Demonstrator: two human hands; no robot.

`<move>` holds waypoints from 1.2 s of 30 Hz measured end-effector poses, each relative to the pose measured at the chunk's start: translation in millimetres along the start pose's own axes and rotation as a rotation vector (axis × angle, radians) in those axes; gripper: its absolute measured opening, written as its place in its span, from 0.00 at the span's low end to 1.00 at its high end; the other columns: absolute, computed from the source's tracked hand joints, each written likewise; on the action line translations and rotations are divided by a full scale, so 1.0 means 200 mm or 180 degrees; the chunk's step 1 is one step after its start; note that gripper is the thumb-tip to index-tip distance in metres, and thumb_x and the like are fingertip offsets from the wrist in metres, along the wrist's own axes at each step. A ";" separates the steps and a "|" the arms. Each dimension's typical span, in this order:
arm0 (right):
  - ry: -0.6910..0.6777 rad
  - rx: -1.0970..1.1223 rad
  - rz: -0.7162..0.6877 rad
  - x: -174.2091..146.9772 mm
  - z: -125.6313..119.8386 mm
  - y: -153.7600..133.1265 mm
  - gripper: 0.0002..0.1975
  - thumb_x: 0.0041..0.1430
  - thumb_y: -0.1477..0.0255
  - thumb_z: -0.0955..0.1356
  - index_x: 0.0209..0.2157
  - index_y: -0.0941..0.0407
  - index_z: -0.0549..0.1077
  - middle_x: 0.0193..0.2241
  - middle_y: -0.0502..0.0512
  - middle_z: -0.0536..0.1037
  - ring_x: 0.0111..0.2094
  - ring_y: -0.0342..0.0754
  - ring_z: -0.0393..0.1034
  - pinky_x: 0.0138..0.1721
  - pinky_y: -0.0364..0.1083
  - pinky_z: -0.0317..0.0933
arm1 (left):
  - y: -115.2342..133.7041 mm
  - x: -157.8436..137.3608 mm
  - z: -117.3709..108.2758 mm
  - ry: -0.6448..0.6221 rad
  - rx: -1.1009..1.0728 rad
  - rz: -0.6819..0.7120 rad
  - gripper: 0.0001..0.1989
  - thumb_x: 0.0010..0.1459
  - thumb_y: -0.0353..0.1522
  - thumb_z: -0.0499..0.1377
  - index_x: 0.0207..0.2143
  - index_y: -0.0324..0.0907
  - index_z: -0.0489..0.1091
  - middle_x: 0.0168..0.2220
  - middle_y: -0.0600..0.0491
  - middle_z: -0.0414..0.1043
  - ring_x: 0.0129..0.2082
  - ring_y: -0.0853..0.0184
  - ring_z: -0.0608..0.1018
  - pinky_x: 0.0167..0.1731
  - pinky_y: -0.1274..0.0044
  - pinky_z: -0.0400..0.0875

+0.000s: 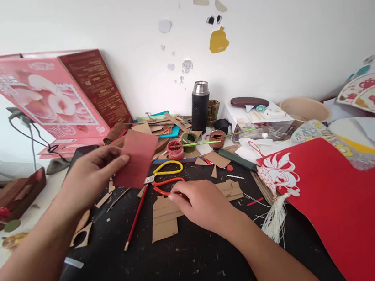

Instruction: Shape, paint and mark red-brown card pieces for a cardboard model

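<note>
My left hand (pixel 95 171) pinches a flat reddish-brown piece of card (pixel 138 158) by its left edge, held above the mat. Scissors (pixel 166 167) with one yellow and one orange handle lie at the middle, their blades hidden behind the card. My right hand (pixel 198 201) has its fingers curled at the orange handle, with thumb and index finger against it. Beneath that hand is a torn piece of brown cardboard (pixel 164 226). A red pencil (pixel 136 223) slants across the black mat (pixel 150 274) below the card.
Open paint jars, red (pixel 175 150), green (pixel 189 141) and brown (pixel 217 139), stand behind, brushes across them. Cardboard scraps surround them. A black thermos (pixel 200 106) stands near the wall. A pink box (pixel 60 97) leans back left. Red card (pixel 354 197) with a tasselled ornament (pixel 278 177) covers the right.
</note>
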State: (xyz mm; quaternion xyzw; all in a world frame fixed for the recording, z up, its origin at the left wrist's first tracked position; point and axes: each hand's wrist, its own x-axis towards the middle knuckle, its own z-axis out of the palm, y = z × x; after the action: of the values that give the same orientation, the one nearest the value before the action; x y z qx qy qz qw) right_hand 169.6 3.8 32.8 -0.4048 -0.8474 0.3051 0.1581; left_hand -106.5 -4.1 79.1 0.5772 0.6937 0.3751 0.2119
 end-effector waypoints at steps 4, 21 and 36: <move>0.0402 0.0823 -0.0009 0.01 -0.01 0.03 0.10 0.76 0.67 0.68 0.42 0.53 0.83 0.35 0.52 0.86 0.35 0.48 0.77 0.36 0.46 0.59 | 0.01 0.00 0.18 -0.0758 -0.1074 -0.0133 0.25 0.56 0.55 0.70 0.35 0.41 0.77 0.34 0.53 0.75 0.33 0.64 0.71 0.33 0.75 0.66; 0.0786 0.3218 0.0662 0.08 0.02 0.14 0.27 0.63 0.43 0.72 0.29 0.52 0.68 0.16 0.42 0.67 0.15 0.39 0.56 0.18 0.42 0.46 | -0.02 -0.11 0.34 -0.1513 -0.1723 -0.0198 0.27 0.55 0.56 0.72 0.42 0.44 0.82 0.39 0.49 0.81 0.38 0.56 0.79 0.40 0.70 0.74; 0.1193 0.3837 0.0733 0.09 0.01 0.13 0.31 0.55 0.43 0.77 0.25 0.53 0.66 0.16 0.43 0.66 0.14 0.37 0.54 0.15 0.40 0.43 | -0.07 -0.04 0.34 -0.1220 -0.1905 -0.0167 0.28 0.51 0.57 0.74 0.33 0.42 0.79 0.28 0.54 0.74 0.28 0.66 0.71 0.30 0.76 0.68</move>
State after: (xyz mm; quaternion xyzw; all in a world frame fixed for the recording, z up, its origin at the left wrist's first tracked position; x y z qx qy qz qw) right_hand 173.5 30.1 14.9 -0.3798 -0.4363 0.6670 0.4696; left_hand -65.3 5.5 24.3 0.5315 0.5153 0.4410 0.5075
